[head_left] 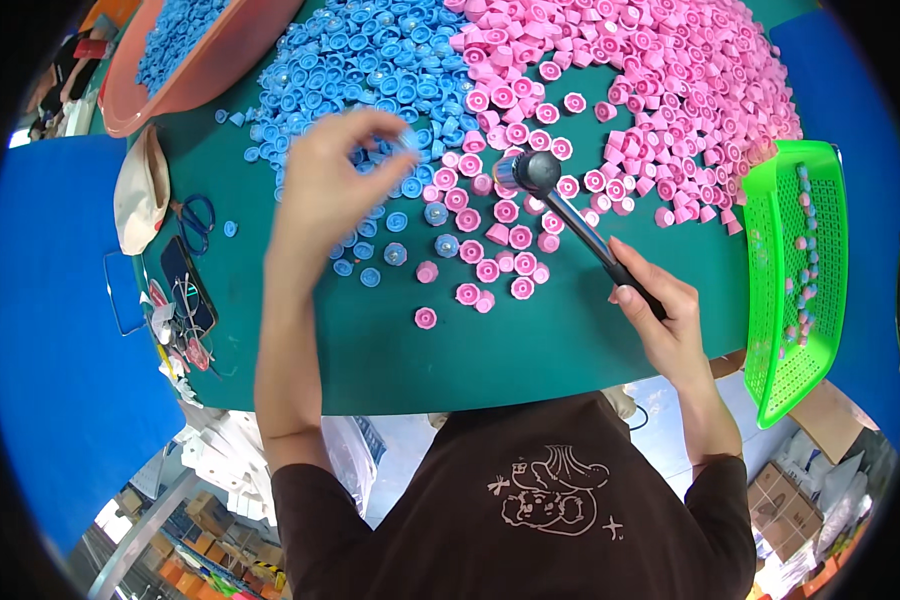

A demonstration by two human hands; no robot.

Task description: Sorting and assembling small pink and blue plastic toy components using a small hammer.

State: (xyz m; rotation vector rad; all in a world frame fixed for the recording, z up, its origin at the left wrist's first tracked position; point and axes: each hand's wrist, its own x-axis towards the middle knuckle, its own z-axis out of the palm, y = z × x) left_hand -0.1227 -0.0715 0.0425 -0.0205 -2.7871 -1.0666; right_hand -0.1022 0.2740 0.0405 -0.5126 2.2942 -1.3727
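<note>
My right hand is wrapped round the black grip of a mallet. Its dark round head hangs over the pink pieces in the middle of the table. Blurred by motion, my left hand is over the blue pile, thumb and forefinger closing on a small blue cap. Blue caps lie heaped at the far left, beside a heap of pink cup-shaped pieces. Nearer me are loose pink pieces and a few blue caps with a shiny bead-like centre.
A tilted salmon basin of blue caps stands at the far left. Along the left edge lie a cloth pouch, blue-handled scissors, a phone and glasses. A green basket at right holds joined pink-and-blue pieces.
</note>
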